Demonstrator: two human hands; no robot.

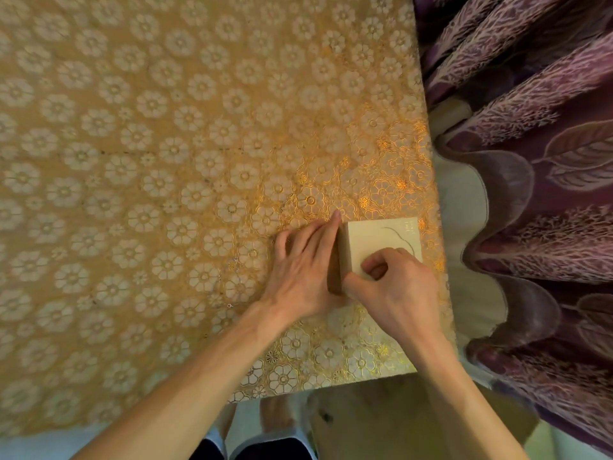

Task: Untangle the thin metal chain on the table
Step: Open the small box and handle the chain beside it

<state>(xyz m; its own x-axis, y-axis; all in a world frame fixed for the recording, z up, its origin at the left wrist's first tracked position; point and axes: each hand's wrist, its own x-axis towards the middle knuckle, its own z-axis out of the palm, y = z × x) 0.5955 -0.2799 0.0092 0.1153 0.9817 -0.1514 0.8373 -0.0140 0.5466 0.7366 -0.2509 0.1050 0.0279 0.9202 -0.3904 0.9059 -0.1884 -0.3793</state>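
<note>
Apparently the thin metal chain (pixel 405 241) is the fine dark strand curving over the top of a small beige box (pixel 366 239). It runs from the lid's middle toward its 4 o'clock corner. It is too fine to show links, so that reading is a judgement. No knot shows on the visible length, and its near end disappears under the right hand (pixel 398 290).

That hand sits on the box at 6 o'clock from the strand. Its fingers (pixel 378 260) are curled with the tips turned in toward the thumb. Whether they pinch the chain's end I cannot tell, since the knuckles hide the contact. The left hand (pixel 298 270) lies at 9 o'clock of the box, apart from the chain. Its fingers (pixel 318 234) are straight and pressed together, flat against the box's side.

The step in hand looks like taking the chain off the box. It would go best with the left hand bracing the box and the right lifting the strand lightly. Tugging an end would likely tighten any tangle, so loops are better teased wide.

The box stands near the 4 o'clock corner of the desk (pixel 331 388), on a gold flowered cloth (pixel 166 161). A purple leaf-patterned curtain (pixel 530 161) hangs at 3 o'clock.
</note>
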